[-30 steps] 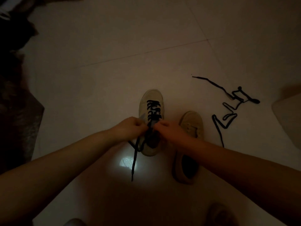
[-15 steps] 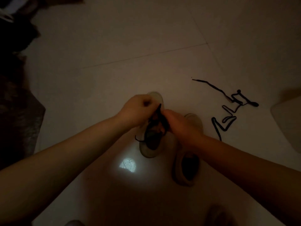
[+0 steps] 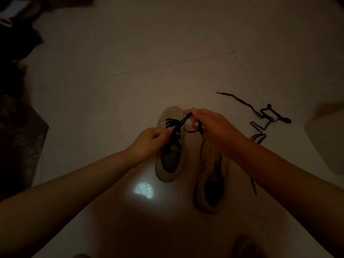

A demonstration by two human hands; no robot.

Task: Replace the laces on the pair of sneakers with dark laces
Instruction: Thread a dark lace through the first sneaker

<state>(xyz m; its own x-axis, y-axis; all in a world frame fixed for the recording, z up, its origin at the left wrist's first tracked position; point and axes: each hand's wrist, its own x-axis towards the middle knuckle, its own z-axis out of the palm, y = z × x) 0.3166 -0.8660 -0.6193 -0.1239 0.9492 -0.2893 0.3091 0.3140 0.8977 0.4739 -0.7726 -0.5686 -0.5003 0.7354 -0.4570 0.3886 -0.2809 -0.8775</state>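
Two pale sneakers stand on the tiled floor in dim light. The left sneaker (image 3: pixel 168 161) carries a dark lace (image 3: pixel 174 127) threaded across its upper eyelets. My left hand (image 3: pixel 150 142) grips the lace at the sneaker's left side, near the tongue. My right hand (image 3: pixel 210 125) pinches the other lace end and holds it taut up and to the right, above the toe. The right sneaker (image 3: pixel 211 175) lies beside it with no lace visible in it, partly under my right forearm. A second dark lace (image 3: pixel 264 118) lies loose on the floor to the right.
A dark cloth or rug (image 3: pixel 16 138) covers the floor at the left edge. A pale object (image 3: pixel 327 142) juts in at the right edge. A small bright light patch (image 3: pixel 143 190) glows on the floor in front of the sneakers. My feet show at the bottom edge.
My right hand has moved up and to the right, drawing the lace end out over the toe. My left hand dropped back to the sneaker's left side.
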